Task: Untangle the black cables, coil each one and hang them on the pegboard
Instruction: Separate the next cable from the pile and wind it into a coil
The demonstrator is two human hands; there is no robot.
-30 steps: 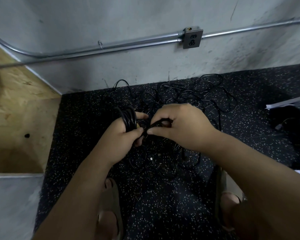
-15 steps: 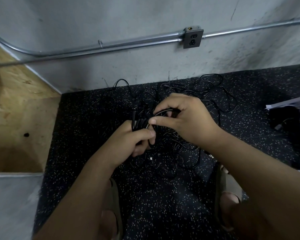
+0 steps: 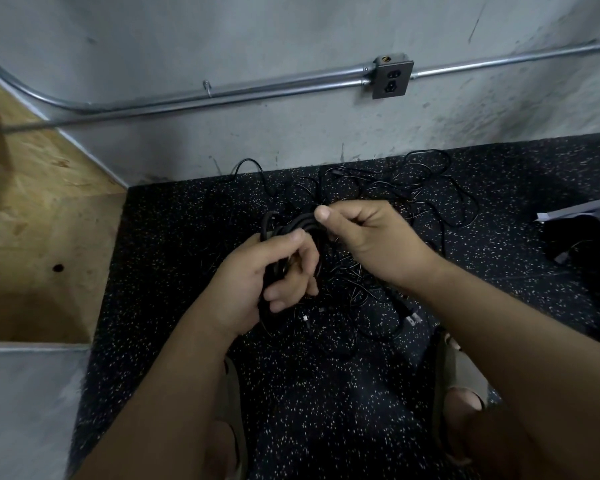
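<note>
The right hand [image 3: 371, 244] — fingers [image 3: 323, 213] pinching a black strand [image 3: 309, 221] — has lifted another loop onto the coil [image 3: 272, 226] clamped in the left hand [image 3: 253, 282], above the tangle [image 3: 413, 195] on the floor [image 3: 187, 237] (coiling continues, hanging still ahead).

Black cables [image 3: 388, 188], white-speckled black floor [image 3: 326, 393]

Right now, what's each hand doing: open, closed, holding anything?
Left hand: closed, gripping the coiled black cable.
Right hand: closed, pinching the top loop of that same coiled black cable between thumb and forefinger.
</note>
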